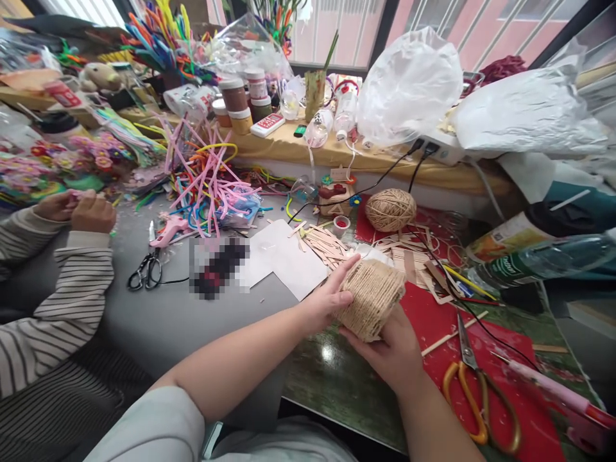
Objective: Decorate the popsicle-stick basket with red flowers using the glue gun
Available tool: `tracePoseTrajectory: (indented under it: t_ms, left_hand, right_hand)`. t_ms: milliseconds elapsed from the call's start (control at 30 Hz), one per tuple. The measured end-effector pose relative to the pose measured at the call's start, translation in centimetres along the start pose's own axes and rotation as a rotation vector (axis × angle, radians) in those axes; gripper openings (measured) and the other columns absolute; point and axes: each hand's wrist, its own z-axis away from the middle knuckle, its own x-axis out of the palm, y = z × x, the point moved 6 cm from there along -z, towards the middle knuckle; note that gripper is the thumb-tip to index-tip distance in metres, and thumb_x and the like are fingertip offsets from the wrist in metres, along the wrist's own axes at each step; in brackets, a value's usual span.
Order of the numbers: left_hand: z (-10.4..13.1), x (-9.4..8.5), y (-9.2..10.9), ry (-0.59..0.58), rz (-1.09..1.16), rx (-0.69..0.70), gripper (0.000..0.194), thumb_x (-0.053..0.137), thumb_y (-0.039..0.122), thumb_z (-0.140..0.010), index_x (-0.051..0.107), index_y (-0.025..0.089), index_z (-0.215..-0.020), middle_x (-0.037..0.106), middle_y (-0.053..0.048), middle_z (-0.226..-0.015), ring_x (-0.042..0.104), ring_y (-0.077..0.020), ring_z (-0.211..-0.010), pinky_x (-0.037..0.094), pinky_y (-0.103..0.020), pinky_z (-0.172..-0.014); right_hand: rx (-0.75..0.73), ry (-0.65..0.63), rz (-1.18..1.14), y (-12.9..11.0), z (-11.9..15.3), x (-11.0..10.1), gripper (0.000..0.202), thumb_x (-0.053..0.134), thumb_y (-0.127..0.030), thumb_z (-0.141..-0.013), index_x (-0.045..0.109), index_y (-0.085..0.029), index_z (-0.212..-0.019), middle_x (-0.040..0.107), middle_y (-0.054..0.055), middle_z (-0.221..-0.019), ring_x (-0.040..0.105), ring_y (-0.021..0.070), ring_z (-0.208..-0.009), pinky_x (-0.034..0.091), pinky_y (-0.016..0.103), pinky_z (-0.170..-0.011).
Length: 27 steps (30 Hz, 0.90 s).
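A person holds a twine-wrapped form (368, 300) just above the counter (327, 378), both hands on it. The left hand (323, 305) has its grip against the left side, one digit stretched along the upper edge and another pressed to the coils, seemingly to steady the windings. The right hand (397, 350) cups the piece from below and from the right, its grip filled by the same form, apparently to carry most of the weight. A ball of twine (391, 210) rests beyond, probably set back to leave elbow room while staying within reach. Scissors (468, 359) lie on a red sheet (426, 316) at the right, handles toward the worker, a placement that would suit a quick pick-up. Wooden craft sticks (322, 247) are heaped behind the form. At left, a co-worker in striped sleeves (81, 289) handles something too small to identify.
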Motion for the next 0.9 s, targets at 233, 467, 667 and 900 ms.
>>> tracePoseTrajectory:
  t_ms: [233, 467, 667, 900]
  left_hand:
    - [0.1, -0.8, 0.7, 0.029, -0.286, 0.141, 0.11, 0.09, 0.058, -0.073, 0.036, 0.031, -0.165, 0.042, -0.016, -0.166, 0.037, -0.043, -0.156, 0.027, -0.06, -0.129]
    - [1.4, -0.4, 2.0, -0.082, -0.789, 0.476, 0.144, 0.101, 0.062, -0.05, 0.024, 0.034, -0.169, 0.02, -0.016, -0.175, 0.018, -0.0477, -0.162, 0.015, -0.062, -0.133]
    - [-0.1, -2.1, 0.5, 0.112, -0.024, 0.232, 0.085, 0.048, 0.085, -0.091, 0.058, 0.02, -0.145, 0.06, -0.02, -0.148, 0.055, -0.036, -0.141, 0.041, -0.055, -0.119]
    - [-0.9, -7.8, 3.2, 0.63, -0.061, 0.293, 0.034, 0.08, 0.05, -0.088, 0.072, 0.018, -0.097, 0.064, -0.001, -0.078, 0.059, -0.0121, -0.072, 0.05, -0.027, -0.076]
  right_hand:
    - [0.273, 0.022, -0.42, 3.3, 1.6, 0.6, 0.057, 0.078, -0.059, -0.088, 0.07, -0.023, -0.132, 0.075, 0.016, -0.126, 0.072, 0.0392, -0.116, 0.06, 0.056, -0.098]
    - [0.624, 0.295, -0.731, 4.4, 2.3, 0.5, 0.058, 0.066, -0.066, -0.093, 0.067, -0.021, -0.13, 0.076, 0.016, -0.121, 0.075, 0.0343, -0.104, 0.061, 0.047, -0.082]
    - [0.159, -0.383, 0.021, -1.8, 0.0, -0.9, 0.028, 0.085, -0.042, -0.085, 0.065, -0.023, -0.082, 0.067, 0.004, -0.078, 0.06, 0.0226, -0.073, 0.047, 0.034, -0.065]
    - [-0.204, -0.762, 0.281, -8.4, 5.0, 2.6, 0.028, 0.085, -0.03, -0.084, 0.057, -0.023, -0.083, 0.066, 0.004, -0.08, 0.057, 0.0222, -0.073, 0.04, 0.036, -0.065]
